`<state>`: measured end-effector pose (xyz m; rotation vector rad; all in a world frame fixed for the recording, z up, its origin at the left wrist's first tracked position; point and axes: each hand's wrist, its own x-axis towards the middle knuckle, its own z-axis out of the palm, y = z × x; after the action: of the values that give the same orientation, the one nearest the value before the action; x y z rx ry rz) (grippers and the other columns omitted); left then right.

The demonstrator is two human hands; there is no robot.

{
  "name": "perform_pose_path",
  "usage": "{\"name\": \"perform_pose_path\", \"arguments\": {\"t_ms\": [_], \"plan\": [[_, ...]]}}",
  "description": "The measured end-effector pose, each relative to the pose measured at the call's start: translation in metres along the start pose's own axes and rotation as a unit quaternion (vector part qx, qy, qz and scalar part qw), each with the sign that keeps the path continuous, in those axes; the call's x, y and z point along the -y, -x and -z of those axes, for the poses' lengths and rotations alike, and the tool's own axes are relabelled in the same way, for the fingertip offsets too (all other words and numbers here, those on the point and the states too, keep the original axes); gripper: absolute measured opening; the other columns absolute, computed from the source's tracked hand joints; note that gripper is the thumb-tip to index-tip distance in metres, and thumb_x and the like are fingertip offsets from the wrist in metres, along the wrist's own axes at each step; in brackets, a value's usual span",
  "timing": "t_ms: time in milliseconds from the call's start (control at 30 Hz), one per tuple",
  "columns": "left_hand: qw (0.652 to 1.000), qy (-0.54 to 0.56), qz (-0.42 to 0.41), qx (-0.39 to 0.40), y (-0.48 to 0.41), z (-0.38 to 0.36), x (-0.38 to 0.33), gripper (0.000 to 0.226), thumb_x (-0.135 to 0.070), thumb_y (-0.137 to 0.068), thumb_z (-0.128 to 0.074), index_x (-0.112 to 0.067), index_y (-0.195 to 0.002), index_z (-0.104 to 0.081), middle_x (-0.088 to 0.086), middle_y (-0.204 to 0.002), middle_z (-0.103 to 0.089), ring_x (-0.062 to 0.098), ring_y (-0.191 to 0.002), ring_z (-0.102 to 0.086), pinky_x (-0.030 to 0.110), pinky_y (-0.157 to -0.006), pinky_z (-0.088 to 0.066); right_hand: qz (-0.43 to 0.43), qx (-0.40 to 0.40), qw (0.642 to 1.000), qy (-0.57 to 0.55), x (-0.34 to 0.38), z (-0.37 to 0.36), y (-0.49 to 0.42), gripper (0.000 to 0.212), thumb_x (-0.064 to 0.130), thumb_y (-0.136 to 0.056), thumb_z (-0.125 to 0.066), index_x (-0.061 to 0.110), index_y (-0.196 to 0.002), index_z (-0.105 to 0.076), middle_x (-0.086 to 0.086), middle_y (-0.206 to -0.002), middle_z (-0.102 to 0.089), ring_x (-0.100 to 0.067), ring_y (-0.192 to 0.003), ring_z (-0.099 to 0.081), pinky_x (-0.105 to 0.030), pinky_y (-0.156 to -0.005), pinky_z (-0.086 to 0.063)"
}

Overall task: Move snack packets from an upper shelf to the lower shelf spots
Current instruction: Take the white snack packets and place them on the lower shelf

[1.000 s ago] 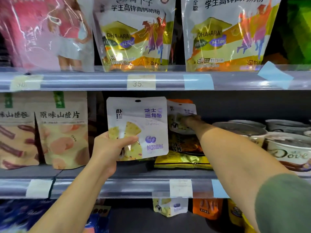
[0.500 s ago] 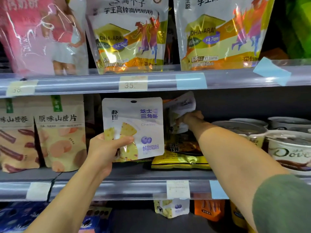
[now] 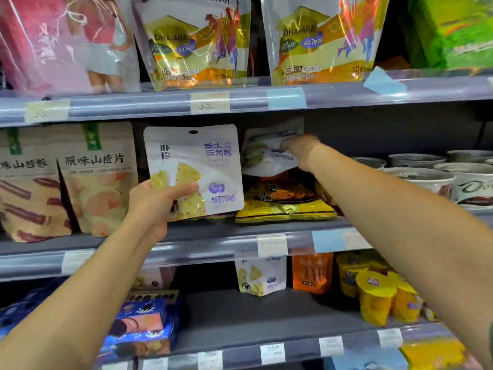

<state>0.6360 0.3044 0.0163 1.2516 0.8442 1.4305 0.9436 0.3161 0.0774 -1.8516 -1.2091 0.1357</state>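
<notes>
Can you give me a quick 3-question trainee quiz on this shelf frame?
1. True or false: the left hand holds a white cheese packet upright.
2. What does the right hand grip? A) a Dove tub B) a second white packet C) a price tag
3. Where does a matching packet already stand?

Key: 1 true. 2 B. 3 On the lower shelf, beside the orange packet.
</notes>
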Motion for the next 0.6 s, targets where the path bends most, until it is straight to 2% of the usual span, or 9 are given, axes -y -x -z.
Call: {"name": "perform_pose_path", "arguments": {"t_ms": [33, 100, 133, 200, 233, 300, 400, 467, 600], "plan": [[1.000, 0.002, 0.000, 0.004, 0.004, 0.003, -0.002, 0.046, -0.003, -0.059, -0.089, -0.006, -0.101, -0.073, 0.012, -0.095, -0.078, 0.033, -0.094, -0.074, 0.055, -0.088, -0.056, -0.010, 0.004, 0.997, -0.076, -0.004, 0.003, 0.008, 0.053, 0.017, -0.092, -0.056, 0.020, -0.142, -0.038, -0.008, -0.150, -0.038, -0.030, -0.132, -0.041, -0.035, -0.100, -0.042], [1.000, 0.009, -0.007, 0.020, 0.012, 0.012, -0.005, 0.042, -0.002, -0.059, -0.089, -0.008, -0.099, -0.074, 0.010, -0.094, -0.079, 0.030, -0.090, -0.075, 0.054, -0.087, -0.057, -0.122, 0.009, 0.930, -0.347, 0.006, 0.015, 0.032, 0.049, 0.008, -0.087, -0.063, 0.009, -0.134, -0.049, -0.014, -0.139, -0.051, -0.028, -0.120, -0.054, -0.034, -0.094, -0.048], [0.999, 0.010, -0.011, 0.030, 0.017, 0.017, -0.006, 0.042, -0.002, -0.059, -0.088, -0.009, -0.097, -0.075, 0.009, -0.093, -0.079, 0.028, -0.089, -0.076, 0.051, -0.084, -0.059, -0.132, 0.009, 0.920, -0.369, 0.007, 0.020, 0.049, 0.046, 0.004, -0.082, -0.068, 0.003, -0.126, -0.056, -0.017, -0.126, -0.061, -0.026, -0.107, -0.063, -0.035, -0.092, -0.051], [0.999, 0.019, -0.015, 0.046, 0.026, 0.026, -0.006, 0.048, -0.004, -0.054, -0.088, -0.007, -0.100, -0.074, 0.008, -0.093, -0.079, 0.027, -0.087, -0.076, 0.043, -0.072, -0.062, -0.149, -0.019, 0.919, -0.364, 0.000, 0.032, 0.081, 0.044, 0.000, -0.073, -0.077, -0.003, -0.114, -0.061, -0.020, -0.103, -0.069, -0.027, -0.084, -0.070, -0.044, -0.084, -0.056], [0.998, 0.025, -0.017, 0.051, 0.031, 0.031, -0.005, 0.052, -0.006, -0.052, -0.088, -0.007, -0.102, -0.074, 0.008, -0.092, -0.079, 0.027, -0.086, -0.076, 0.038, -0.067, -0.062, -0.147, -0.010, 0.922, -0.358, -0.006, 0.038, 0.100, 0.043, 0.000, -0.071, -0.078, -0.004, -0.111, -0.062, -0.020, -0.098, -0.070, -0.028, -0.078, -0.072, -0.046, -0.078, -0.058], [0.997, 0.032, -0.015, 0.067, 0.041, 0.042, -0.002, 0.046, -0.005, -0.054, -0.087, -0.010, -0.098, -0.076, 0.007, -0.093, -0.079, 0.025, -0.084, -0.076, 0.034, -0.062, -0.061, -0.137, 0.002, 0.920, -0.368, -0.012, 0.048, 0.137, 0.035, -0.001, -0.072, -0.078, -0.002, -0.104, -0.065, -0.019, -0.095, -0.072, -0.027, -0.073, -0.073, -0.041, -0.065, -0.060], [0.994, 0.026, -0.004, 0.108, 0.065, 0.055, 0.009, 0.028, -0.010, -0.052, -0.085, -0.018, -0.079, -0.079, 0.005, -0.088, -0.079, 0.021, -0.074, -0.076, 0.036, -0.057, -0.060, -0.132, 0.007, 0.916, -0.379, -0.022, 0.057, 0.189, 0.022, 0.001, -0.075, -0.075, 0.013, -0.093, -0.068, -0.008, -0.086, -0.075, -0.021, -0.067, -0.074, -0.031, -0.052, -0.057], [0.993, 0.017, 0.012, 0.120, 0.084, 0.062, 0.021, 0.031, -0.015, -0.047, -0.085, -0.020, -0.078, -0.079, 0.004, -0.082, -0.079, 0.022, -0.069, -0.075, 0.041, -0.057, -0.060, -0.108, 0.013, 0.917, -0.383, -0.035, 0.058, 0.220, 0.022, 0.002, -0.077, -0.073, 0.018, -0.091, -0.070, -0.004, -0.086, -0.076, -0.020, -0.072, -0.074, -0.034, -0.056, -0.059], [0.989, 0.006, 0.053, 0.136, 0.118, 0.073, 0.050, 0.050, -0.019, -0.044, -0.088, -0.014, -0.092, -0.076, 0.007, -0.090, -0.079, 0.027, -0.074, -0.076, 0.046, -0.059, -0.060, -0.060, 0.043, 0.930, -0.361, -0.062, 0.054, 0.275, 0.027, 0.005, -0.077, -0.068, 0.018, -0.100, -0.072, -0.006, -0.097, -0.076, -0.025, -0.087, -0.072, -0.042, -0.073, -0.060]]}}
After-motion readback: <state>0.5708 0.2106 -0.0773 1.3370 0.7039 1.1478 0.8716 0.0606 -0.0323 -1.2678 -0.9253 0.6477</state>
